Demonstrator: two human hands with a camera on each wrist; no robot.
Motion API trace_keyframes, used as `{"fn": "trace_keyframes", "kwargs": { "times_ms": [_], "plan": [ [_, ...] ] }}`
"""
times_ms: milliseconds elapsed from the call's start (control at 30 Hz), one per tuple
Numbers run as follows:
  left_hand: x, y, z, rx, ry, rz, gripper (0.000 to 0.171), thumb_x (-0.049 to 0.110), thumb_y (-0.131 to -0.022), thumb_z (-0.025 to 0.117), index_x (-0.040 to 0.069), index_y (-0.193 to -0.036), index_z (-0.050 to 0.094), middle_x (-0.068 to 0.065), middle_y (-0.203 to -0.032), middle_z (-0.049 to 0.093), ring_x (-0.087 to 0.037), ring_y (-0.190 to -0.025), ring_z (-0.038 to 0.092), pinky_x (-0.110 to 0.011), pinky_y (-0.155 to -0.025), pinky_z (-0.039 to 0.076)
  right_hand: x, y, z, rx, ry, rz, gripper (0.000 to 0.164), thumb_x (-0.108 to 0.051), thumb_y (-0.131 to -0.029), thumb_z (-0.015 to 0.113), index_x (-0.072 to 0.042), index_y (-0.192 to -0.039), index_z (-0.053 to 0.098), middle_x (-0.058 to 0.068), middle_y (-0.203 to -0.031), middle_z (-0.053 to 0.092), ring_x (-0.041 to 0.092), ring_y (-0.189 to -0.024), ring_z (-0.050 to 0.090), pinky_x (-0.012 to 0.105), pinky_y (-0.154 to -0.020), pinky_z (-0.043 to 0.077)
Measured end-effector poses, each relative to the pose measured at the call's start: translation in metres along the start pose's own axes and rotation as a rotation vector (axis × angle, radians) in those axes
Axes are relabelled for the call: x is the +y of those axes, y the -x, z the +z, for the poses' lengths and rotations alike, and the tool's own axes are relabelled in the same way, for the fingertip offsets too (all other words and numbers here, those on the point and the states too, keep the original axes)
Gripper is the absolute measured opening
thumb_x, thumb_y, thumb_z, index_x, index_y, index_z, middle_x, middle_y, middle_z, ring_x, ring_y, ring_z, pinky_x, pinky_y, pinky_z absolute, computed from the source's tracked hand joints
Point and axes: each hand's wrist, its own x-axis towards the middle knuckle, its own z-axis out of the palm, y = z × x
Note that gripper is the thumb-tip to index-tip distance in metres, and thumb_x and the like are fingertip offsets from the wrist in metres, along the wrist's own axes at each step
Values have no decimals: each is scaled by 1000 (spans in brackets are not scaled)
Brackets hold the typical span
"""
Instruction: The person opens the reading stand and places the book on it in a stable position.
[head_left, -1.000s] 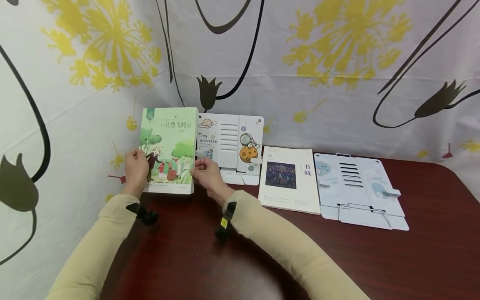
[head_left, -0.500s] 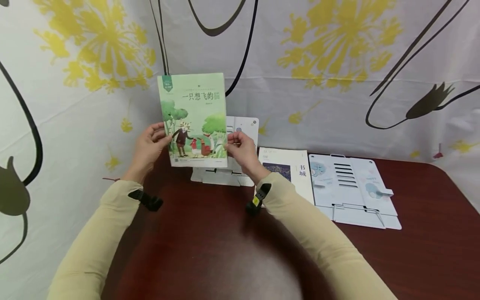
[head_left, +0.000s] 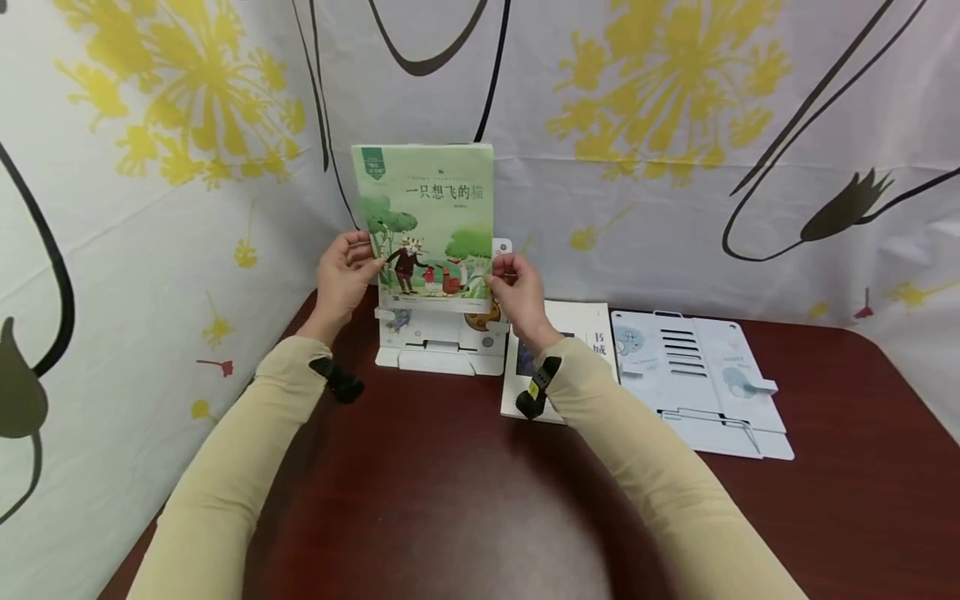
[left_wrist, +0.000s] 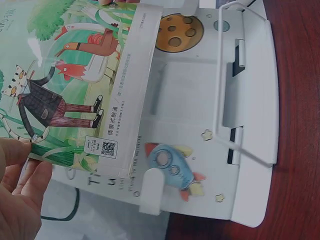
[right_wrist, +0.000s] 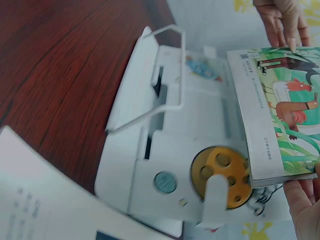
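A green illustrated book point(head_left: 427, 217) is held upright between both hands, in front of a white book stand point(head_left: 442, 342) with planet and rocket pictures. My left hand point(head_left: 343, 279) pinches the book's left edge, thumb on the cover. The right hand point(head_left: 521, 296) pinches the opposite edge near the lower corner. In the left wrist view the book's bottom edge hangs over the stand's back plate point(left_wrist: 185, 115), above the wire bar point(left_wrist: 220, 75) and the lower ledge point(left_wrist: 257, 150). The right wrist view shows a stand clip point(right_wrist: 215, 200) beside the orange planet, below the book's corner.
A cream magazine point(head_left: 558, 317) lies right of the stand, partly under my right forearm. Farther right lies a second white stand point(head_left: 697, 367) with blue pictures and a wire bar. Patterned cloth point(head_left: 637, 225) hangs behind and left of the dark red table point(head_left: 420, 483).
Both hands have lifted the green book from the table at the left and carried it up and rightward, in front of the planet-patterned stand.
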Motion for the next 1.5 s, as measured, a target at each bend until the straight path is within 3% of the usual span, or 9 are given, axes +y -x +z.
{"fn": "trace_keyframes", "kwargs": {
  "times_ms": [300, 633, 867, 1100, 1300, 1500],
  "plan": [
    [-12, 4, 11, -15, -41, -33, 37, -1, -87, 62, -1, -123, 51, -21, -120, 60, -30, -108, 58, -27, -83, 49, 16, 2, -6, 8, 69, 12, 15, 5, -89, 57, 4, -104, 56, 16, -100, 56, 18, -85, 53, 20, -66, 46],
    [-16, 6, 13, -23, -20, -50, 38, -2, -88, 61, -2, -124, 51, -22, -121, 59, -30, -110, 57, -28, -86, 49, 18, -1, -8, 22, 132, 0, 15, 3, -88, 59, 2, -103, 58, 16, -99, 58, 25, -89, 56, 25, -69, 46],
    [-20, 6, 14, -37, -63, -85, 36, -2, -88, 62, -1, -122, 52, -22, -121, 59, -32, -113, 56, -38, -92, 48, 23, 3, -7, 25, 215, -1, 13, 3, -87, 60, 3, -100, 60, 16, -96, 61, 25, -88, 58, 27, -69, 49],
    [-28, 9, 17, -39, -119, -129, 36, -1, -87, 63, -1, -122, 54, -21, -120, 59, -31, -111, 57, -39, -91, 49, 27, 7, -9, 16, 372, 5, 11, -2, -87, 63, 1, -98, 64, 17, -95, 66, 27, -87, 63, 33, -71, 52],
    [-35, 13, 21, -9, -225, -118, 32, 0, -85, 65, -2, -117, 60, -20, -111, 63, -30, -102, 62, -37, -86, 52, 29, 12, -12, -7, 535, 66, 11, -15, -88, 65, -7, -96, 68, 9, -92, 70, 22, -81, 65, 32, -66, 47],
    [-42, 18, 20, -2, -330, -95, 28, -1, -84, 65, -3, -112, 64, -21, -106, 67, -30, -97, 65, -39, -83, 53, 33, 14, -12, -59, 706, 56, 12, -25, -88, 67, -15, -93, 71, 1, -92, 71, 19, -73, 63, 34, -64, 46]
  ]
}}
